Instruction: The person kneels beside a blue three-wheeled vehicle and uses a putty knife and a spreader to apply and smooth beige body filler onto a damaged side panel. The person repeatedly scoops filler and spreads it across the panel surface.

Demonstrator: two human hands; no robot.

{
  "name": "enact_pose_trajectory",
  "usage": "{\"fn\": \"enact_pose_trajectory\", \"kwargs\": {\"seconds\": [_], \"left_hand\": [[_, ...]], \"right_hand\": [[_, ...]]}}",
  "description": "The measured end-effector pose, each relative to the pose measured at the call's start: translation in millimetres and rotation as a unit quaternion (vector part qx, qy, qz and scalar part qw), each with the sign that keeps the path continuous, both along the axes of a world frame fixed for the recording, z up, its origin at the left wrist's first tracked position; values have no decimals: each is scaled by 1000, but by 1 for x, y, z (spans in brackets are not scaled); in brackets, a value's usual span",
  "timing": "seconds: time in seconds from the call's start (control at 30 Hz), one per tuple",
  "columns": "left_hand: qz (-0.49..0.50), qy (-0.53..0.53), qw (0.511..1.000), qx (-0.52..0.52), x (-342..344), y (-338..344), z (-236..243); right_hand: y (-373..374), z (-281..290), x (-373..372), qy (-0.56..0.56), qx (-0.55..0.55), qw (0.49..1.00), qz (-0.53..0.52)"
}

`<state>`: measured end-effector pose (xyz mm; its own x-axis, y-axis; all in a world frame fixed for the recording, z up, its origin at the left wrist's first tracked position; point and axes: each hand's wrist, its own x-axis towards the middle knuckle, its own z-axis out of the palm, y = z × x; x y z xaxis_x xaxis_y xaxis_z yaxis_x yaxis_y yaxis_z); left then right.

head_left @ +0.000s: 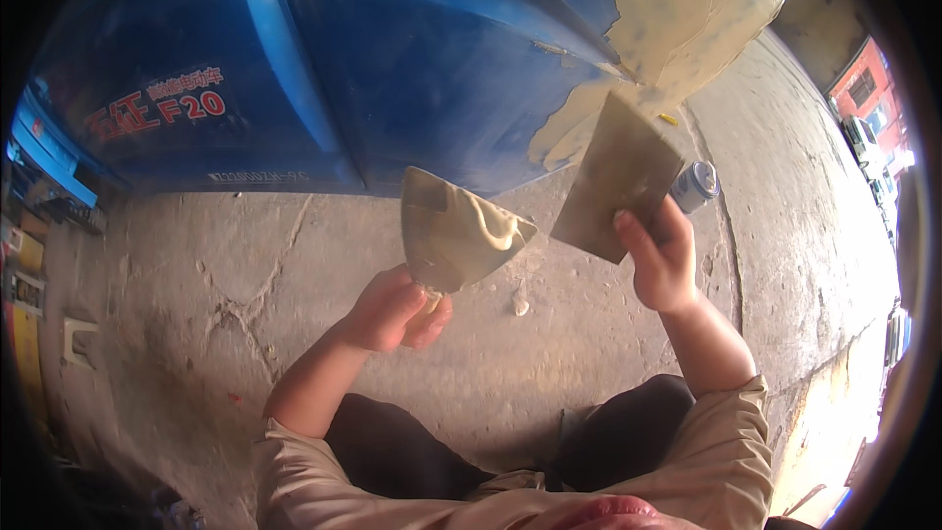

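Observation:
My left hand (397, 312) grips the handle of a putty knife (442, 231), whose broad blade carries a glob of pale beige putty. My right hand (659, 265) pinches a thin, flat rectangular spreader plate (613, 172), held up to the right of the knife. In front of both tools is a dented blue vehicle body panel (412, 59) with red and white lettering on its left part. Its right part is coated with rough, uneven beige filler (706, 10), with ragged edges over the blue paint.
A small silver-blue can (699, 188) stands on the cracked concrete floor (785, 236) just right of the plate. A low pale stool-like object (80, 342) is at the left, near blue and yellow items along the edge. Parked vehicles (863, 142) and a red building show at far right.

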<state>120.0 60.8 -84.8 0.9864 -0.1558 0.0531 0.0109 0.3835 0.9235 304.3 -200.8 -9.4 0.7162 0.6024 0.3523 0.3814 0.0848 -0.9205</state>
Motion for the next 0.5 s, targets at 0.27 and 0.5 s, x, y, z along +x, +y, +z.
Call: {"fn": "enact_pose_trajectory", "kwargs": {"seconds": [0.27,0.5], "left_hand": [[-217,60,973,-55,7,-14,-2],[-228,61,971,-46,14,-40,9]], "right_hand": [[47,-19,3,467,249,776,344],[69,-42,-36,532,154,739,384]]}}
